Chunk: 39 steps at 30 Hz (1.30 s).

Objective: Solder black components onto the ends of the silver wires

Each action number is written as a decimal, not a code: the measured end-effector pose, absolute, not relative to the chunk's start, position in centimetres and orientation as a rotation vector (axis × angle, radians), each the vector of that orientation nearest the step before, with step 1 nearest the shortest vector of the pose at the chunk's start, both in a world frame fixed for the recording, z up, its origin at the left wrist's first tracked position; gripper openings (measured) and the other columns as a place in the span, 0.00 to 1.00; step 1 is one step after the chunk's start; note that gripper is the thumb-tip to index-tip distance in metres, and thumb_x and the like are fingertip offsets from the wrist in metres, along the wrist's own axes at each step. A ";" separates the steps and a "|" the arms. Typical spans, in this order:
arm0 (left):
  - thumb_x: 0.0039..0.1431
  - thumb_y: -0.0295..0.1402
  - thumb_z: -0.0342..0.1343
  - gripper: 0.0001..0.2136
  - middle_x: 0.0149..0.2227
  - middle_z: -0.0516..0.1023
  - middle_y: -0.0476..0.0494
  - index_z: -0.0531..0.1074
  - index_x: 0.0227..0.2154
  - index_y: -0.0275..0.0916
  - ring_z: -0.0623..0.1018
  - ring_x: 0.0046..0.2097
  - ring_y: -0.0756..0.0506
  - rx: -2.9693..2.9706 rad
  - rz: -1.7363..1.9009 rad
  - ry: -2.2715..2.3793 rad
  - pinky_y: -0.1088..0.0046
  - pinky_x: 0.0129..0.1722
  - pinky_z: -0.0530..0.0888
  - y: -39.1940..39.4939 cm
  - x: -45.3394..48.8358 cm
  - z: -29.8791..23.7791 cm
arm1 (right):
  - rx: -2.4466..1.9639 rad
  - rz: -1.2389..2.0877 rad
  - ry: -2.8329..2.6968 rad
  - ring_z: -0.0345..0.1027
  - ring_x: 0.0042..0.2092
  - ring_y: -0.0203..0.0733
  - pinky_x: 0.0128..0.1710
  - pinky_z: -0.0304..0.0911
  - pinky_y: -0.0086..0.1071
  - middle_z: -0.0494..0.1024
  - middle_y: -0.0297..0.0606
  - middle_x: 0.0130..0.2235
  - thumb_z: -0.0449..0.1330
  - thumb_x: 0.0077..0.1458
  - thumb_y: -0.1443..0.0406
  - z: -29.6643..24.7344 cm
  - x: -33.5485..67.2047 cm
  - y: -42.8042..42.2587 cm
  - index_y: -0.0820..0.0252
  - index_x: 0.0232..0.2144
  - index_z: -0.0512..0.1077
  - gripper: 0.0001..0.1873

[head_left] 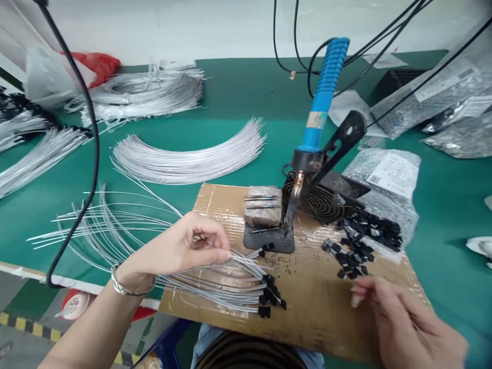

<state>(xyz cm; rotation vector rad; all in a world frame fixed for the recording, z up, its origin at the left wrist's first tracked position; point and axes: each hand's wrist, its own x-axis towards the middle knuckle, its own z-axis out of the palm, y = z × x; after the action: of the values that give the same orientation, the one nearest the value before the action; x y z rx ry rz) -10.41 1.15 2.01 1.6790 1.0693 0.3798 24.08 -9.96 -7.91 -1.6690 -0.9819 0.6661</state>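
Observation:
My left hand (184,246) is closed in a pinch on thin white wires (215,277) fanned across a cardboard sheet (307,318); several wires end in small black parts (271,297). At the lower right, my right hand (400,323) reaches with fingers curled toward a loose pile of small black parts (357,246); the fingertips sit just below the pile and seem to hold nothing. A blue-handled soldering iron (326,92) stands in its black stand (307,205) behind the wires, beside a grey sponge block (263,207).
Bundles of white wire (188,154) lie on the green mat (246,97) to the left and back. Silvery plastic bags (442,97) sit at the right. A black cable (90,128) crosses the left side. The table edge is near the lower left.

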 end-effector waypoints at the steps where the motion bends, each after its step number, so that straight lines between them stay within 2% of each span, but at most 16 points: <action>1: 0.63 0.34 0.63 0.08 0.22 0.74 0.49 0.79 0.28 0.40 0.66 0.24 0.50 1.643 0.379 1.041 0.73 0.23 0.63 0.9 -10.1 1.5 | -1.644 0.814 -1.001 0.74 0.31 0.42 0.34 0.74 0.31 0.80 0.39 0.29 0.68 0.60 0.55 -7.1 23.0 -10.1 0.59 0.32 0.82 0.13; 4: 0.64 0.34 0.62 0.09 0.22 0.73 0.49 0.79 0.28 0.39 0.65 0.24 0.50 1.570 0.373 1.003 0.74 0.22 0.62 0.4 -8.9 0.1 | -1.486 1.105 -1.006 0.73 0.29 0.39 0.28 0.70 0.28 0.80 0.38 0.32 0.67 0.61 0.56 -5.0 19.6 -9.7 0.56 0.36 0.83 0.10; 8: 0.65 0.35 0.61 0.10 0.21 0.70 0.51 0.77 0.28 0.38 0.63 0.23 0.52 1.542 0.346 1.011 0.76 0.21 0.60 -0.2 -8.0 -0.5 | -1.346 1.281 -1.142 0.70 0.30 0.37 0.27 0.66 0.28 0.77 0.35 0.30 0.67 0.59 0.61 -3.7 16.8 -8.3 0.55 0.33 0.81 0.06; 12: 0.64 0.34 0.62 0.09 0.23 0.75 0.49 0.78 0.28 0.38 0.68 0.24 0.51 1.539 0.377 1.066 0.76 0.24 0.65 -0.5 -7.6 0.0 | -1.340 1.306 -1.167 0.65 0.26 0.34 0.24 0.60 0.27 0.74 0.33 0.26 0.67 0.60 0.62 -3.9 16.4 -7.8 0.57 0.25 0.78 0.11; 17: 0.64 0.36 0.61 0.09 0.24 0.77 0.49 0.80 0.29 0.40 0.72 0.24 0.50 1.490 0.426 1.113 0.75 0.24 0.70 -0.7 -6.7 0.5 | -1.352 1.329 -1.117 0.65 0.22 0.33 0.21 0.59 0.28 0.76 0.33 0.25 0.69 0.58 0.60 -4.5 15.9 -8.2 0.58 0.25 0.80 0.11; 25: 0.64 0.35 0.61 0.09 0.23 0.73 0.51 0.78 0.29 0.38 0.67 0.26 0.51 1.460 0.352 1.112 0.75 0.25 0.63 -1.5 -5.6 0.5 | -1.376 1.297 -1.039 0.65 0.20 0.33 0.21 0.61 0.26 0.73 0.31 0.23 0.69 0.58 0.60 -4.4 15.5 -8.1 0.57 0.25 0.79 0.12; 30: 0.65 0.34 0.58 0.09 0.22 0.65 0.54 0.75 0.28 0.38 0.60 0.24 0.52 1.571 0.339 1.158 0.75 0.23 0.57 -2.1 -5.2 0.5 | -1.370 1.236 -1.103 0.62 0.22 0.34 0.22 0.56 0.28 0.71 0.31 0.23 0.68 0.60 0.60 -4.3 15.8 -8.4 0.56 0.25 0.78 0.12; 32: 0.66 0.33 0.57 0.09 0.22 0.65 0.55 0.75 0.29 0.39 0.59 0.24 0.52 1.648 0.342 1.170 0.74 0.22 0.56 -2.5 -5.0 0.5 | -1.361 1.217 -1.124 0.61 0.23 0.34 0.22 0.54 0.29 0.71 0.32 0.24 0.67 0.61 0.60 -4.4 15.9 -8.5 0.56 0.25 0.77 0.12; 34: 0.66 0.32 0.57 0.07 0.24 0.69 0.54 0.75 0.31 0.40 0.62 0.24 0.51 1.747 0.346 1.190 0.73 0.24 0.60 -2.9 -4.8 0.5 | -1.348 1.189 -1.150 0.60 0.24 0.35 0.23 0.52 0.31 0.70 0.32 0.24 0.66 0.62 0.61 -4.4 15.8 -8.6 0.56 0.26 0.76 0.12; 37: 0.66 0.31 0.57 0.04 0.28 0.75 0.52 0.77 0.38 0.43 0.71 0.29 0.49 1.904 0.371 1.224 0.71 0.33 0.67 -3.6 -4.2 0.6 | -1.339 1.145 -1.185 0.60 0.25 0.36 0.25 0.51 0.32 0.68 0.32 0.24 0.64 0.64 0.62 -4.5 15.7 -8.7 0.56 0.27 0.75 0.12; 39: 0.66 0.30 0.57 0.05 0.32 0.78 0.50 0.77 0.42 0.43 0.74 0.32 0.47 1.956 0.397 1.197 0.69 0.37 0.69 -3.9 -3.6 0.7 | -1.342 1.130 -1.200 0.60 0.25 0.36 0.25 0.52 0.32 0.68 0.32 0.24 0.64 0.64 0.62 -4.5 15.6 -8.8 0.56 0.27 0.75 0.12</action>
<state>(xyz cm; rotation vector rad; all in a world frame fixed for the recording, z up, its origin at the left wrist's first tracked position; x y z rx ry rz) -3.57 -3.91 0.68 1.9556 1.1973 0.3967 15.64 -8.75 -4.47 -1.3417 -1.2000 1.1301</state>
